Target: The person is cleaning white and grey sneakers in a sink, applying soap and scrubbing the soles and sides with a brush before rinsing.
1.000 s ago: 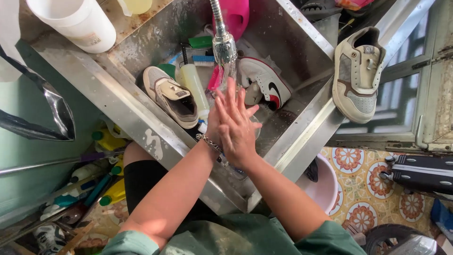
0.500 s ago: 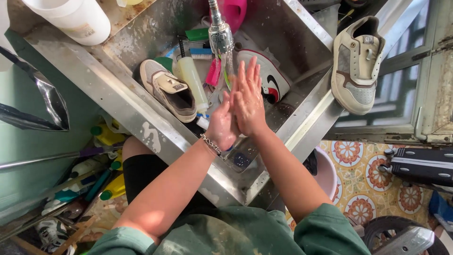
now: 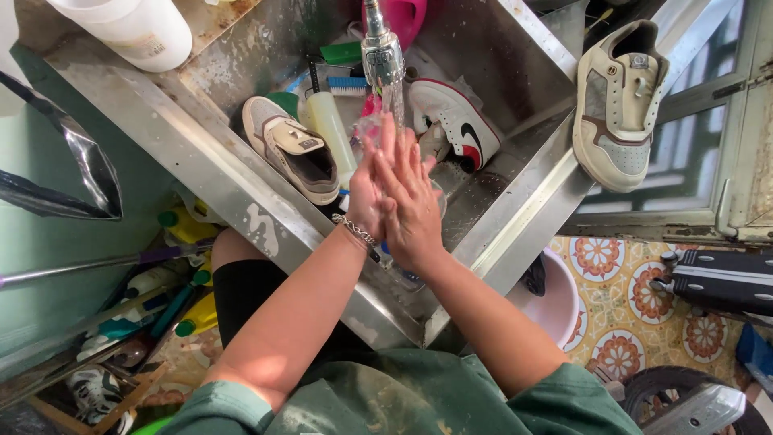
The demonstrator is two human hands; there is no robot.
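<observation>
- Under the tap [image 3: 382, 56], in the head view, I see my left hand [image 3: 369, 193] and right hand [image 3: 412, 205] pressed flat together, palm to palm, fingers straight, holding nothing; water runs onto the fingertips.
- Nearest things: a grey shoe [image 3: 294, 157] just left of the hands and a white-and-red shoe [image 3: 455, 121] just right, both lying in the steel sink [image 3: 209, 173].
- Handling, as I judge it: the wet shoes look soft in the upper, stiff in the sole, slippery now; I'd grip at the heel or the collar.
- The sink also holds a pale bottle [image 3: 332, 133], a blue brush [image 3: 348, 84] and a pink thing [image 3: 403, 16] at the back.
- A beige shoe [image 3: 618, 105] rests on the sink's right rim.
- A white bucket [image 3: 133, 28] stands on the far corner; contents hidden.
- A pink basin [image 3: 555, 302] sits on the floor below.
</observation>
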